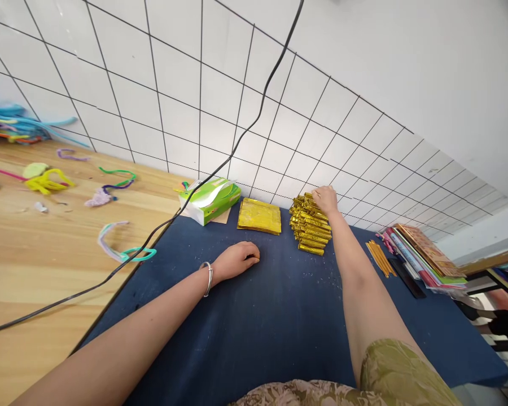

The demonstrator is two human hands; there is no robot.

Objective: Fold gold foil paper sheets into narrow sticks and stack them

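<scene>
My left hand rests on the dark blue table cover, its fingers curled in and the thumb against them. Nothing shows in it. Farther off on the right, my right hand is at the top back of a pile of shiny gold foil paper rolls. Its fingers are bent and touch the upper rolls; whatever lies in their grasp is hidden. Left of the pile lies a flat stack of gold foil paper sheets, in front of the wall and beyond my left hand.
A green tissue box stands left of the sheets. A black cable hangs across the view. Pipe-cleaner pieces lie on the wooden table. At right are thin orange-brown sticks, a dark strip and stacked books.
</scene>
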